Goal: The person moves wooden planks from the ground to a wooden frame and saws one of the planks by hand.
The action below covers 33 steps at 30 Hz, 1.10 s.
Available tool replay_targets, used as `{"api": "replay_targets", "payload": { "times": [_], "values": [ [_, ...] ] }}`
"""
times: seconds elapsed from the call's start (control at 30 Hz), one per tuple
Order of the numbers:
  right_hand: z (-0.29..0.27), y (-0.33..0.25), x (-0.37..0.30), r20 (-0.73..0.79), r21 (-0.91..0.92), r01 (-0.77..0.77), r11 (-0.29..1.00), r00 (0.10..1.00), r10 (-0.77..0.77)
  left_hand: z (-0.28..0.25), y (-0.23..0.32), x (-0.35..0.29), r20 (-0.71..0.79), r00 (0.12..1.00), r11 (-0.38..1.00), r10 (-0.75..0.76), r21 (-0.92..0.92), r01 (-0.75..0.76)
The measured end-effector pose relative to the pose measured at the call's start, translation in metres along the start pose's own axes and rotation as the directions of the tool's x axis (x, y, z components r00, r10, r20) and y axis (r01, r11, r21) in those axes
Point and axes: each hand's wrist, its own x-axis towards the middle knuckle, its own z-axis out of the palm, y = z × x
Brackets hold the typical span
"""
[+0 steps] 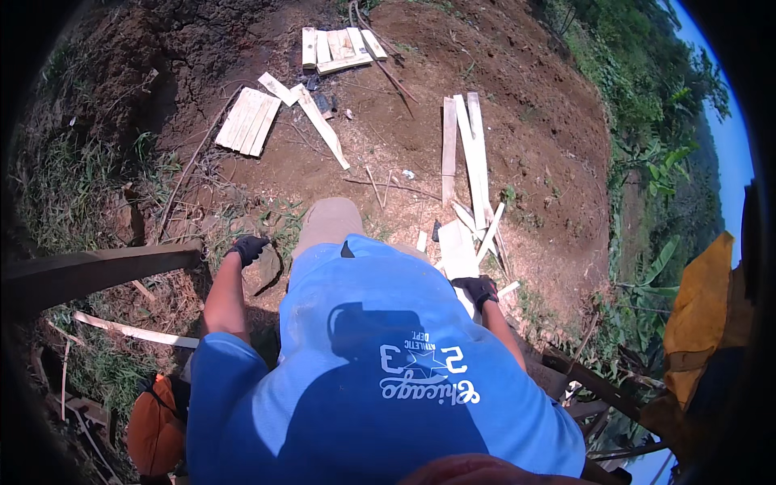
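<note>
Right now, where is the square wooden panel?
In the head view, the square wooden panel lies on the ground at upper left, straight beyond the gloved left hand, with a short pale board by its upper-right corner.

White print stands upside down on the chest of the blue shirt (356,323), right of its middle; nearest runs a word in flowing script (431,394); beyond it a star outline (423,364) sits between two large single numerals (454,360), one left, one right; farthest is small block lettering (420,336) in two short lines.
</note>
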Motion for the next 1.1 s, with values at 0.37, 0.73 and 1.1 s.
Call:
{"api": "replay_targets", "payload": {
  "times": [0.37,0.73,1.1],
  "values": [
    [-0.242,-0.313,0.020,-0.433,0.214,0.581,0.785,0.777,-0.457,-0.040,0.373,-0.046,0.030,0.747,0.404,0.664,-0.855,-0.325],
    [-0.353,-0.539,0.000,-0.533,-0.234,0.816,0.528,0.347,-0.772,-0.060,0.703,-0.007,-0.107,0.624,-0.034,0.774,-0.991,-0.128],
    [-0.502,-0.688,0.258,-0.162,0.531,0.735,0.422,0.577,-0.800,-0.151,0.920,0.139,-0.041,0.461,-0.071,0.886,-0.996,0.047]
  ]
}}
